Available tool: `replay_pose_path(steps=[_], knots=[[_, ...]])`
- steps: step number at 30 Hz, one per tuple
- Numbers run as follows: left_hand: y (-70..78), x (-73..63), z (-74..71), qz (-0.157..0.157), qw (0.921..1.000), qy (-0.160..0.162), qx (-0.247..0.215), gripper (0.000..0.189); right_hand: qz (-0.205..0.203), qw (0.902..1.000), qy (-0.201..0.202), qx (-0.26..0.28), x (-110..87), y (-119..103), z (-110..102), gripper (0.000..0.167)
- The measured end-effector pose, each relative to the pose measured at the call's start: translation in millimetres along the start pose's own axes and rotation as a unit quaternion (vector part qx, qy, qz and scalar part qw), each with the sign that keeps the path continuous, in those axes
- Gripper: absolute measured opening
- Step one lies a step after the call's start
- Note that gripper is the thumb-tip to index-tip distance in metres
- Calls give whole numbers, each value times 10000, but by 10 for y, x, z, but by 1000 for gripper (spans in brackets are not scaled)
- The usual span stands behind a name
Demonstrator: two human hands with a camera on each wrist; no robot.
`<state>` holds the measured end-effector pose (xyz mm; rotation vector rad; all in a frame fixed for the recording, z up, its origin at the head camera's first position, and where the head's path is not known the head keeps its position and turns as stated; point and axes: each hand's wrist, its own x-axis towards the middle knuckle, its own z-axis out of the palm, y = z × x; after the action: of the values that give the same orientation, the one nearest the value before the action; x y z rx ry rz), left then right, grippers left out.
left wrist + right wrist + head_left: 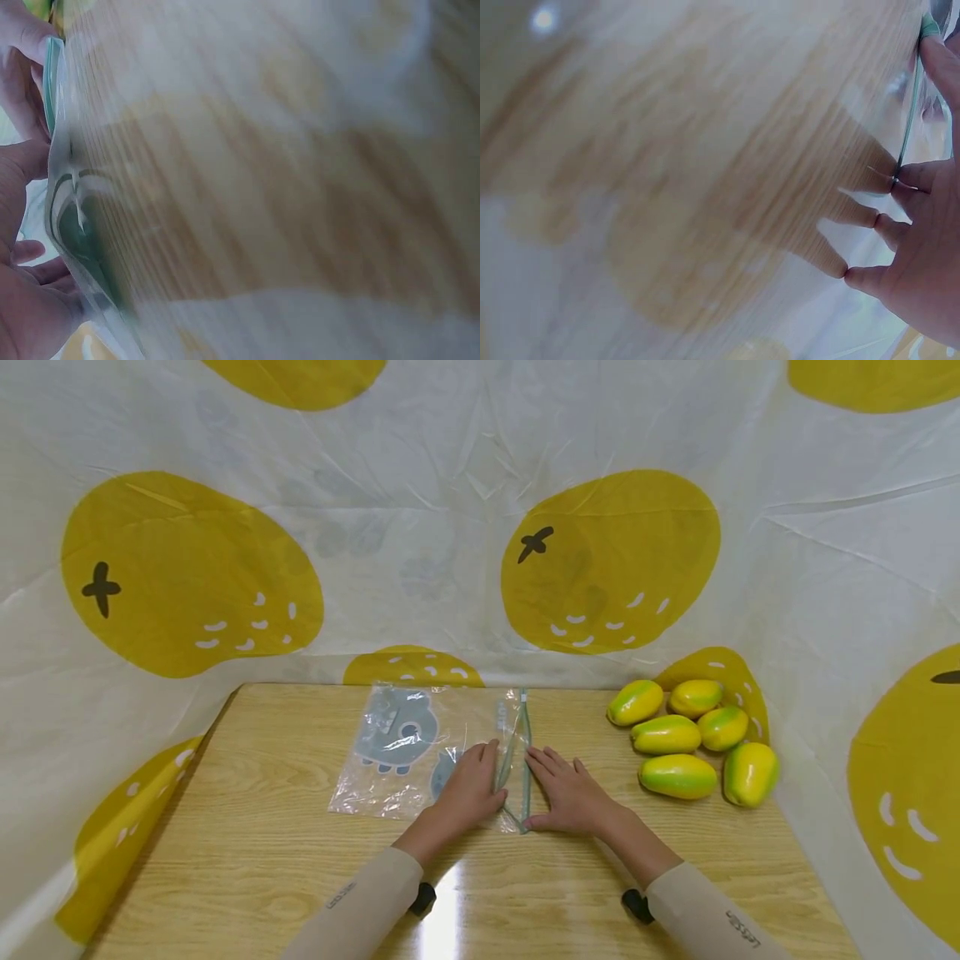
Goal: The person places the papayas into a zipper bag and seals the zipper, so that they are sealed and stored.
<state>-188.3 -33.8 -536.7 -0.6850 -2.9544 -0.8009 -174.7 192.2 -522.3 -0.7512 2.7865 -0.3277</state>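
Note:
A clear plastic zip bag printed with blue-grey cartoon animals lies flat on the wooden table, its green-edged mouth facing right. The two lips are parted in the middle, one bowed leftward. My left hand rests on the bag beside the bowed lip, fingertips and thumb spread along it. At the other lip, my right hand has its fingers stretched out; in the right wrist view its fingertips touch the table and its thumb lies against the green edge. Nothing shows inside the bag.
Several yellow-green oval fruits, like mangoes, lie grouped at the table's right. A white cloth with large yellow fruit prints stands behind and along both sides. The wooden table reflects a bright light near its front.

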Motion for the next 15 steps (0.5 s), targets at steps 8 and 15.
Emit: replay_pose_path(steps=[8, 15], knots=[[-94, -34, -4, 45, 9996, 185, -225, 94, 104, 9999, 29, -3, 17, -38, 6, 111], [-147, -73, -20, 359, 9990, 252, 126, 102, 148, 9999, 27, -27, 24, -68, 8, 111]])
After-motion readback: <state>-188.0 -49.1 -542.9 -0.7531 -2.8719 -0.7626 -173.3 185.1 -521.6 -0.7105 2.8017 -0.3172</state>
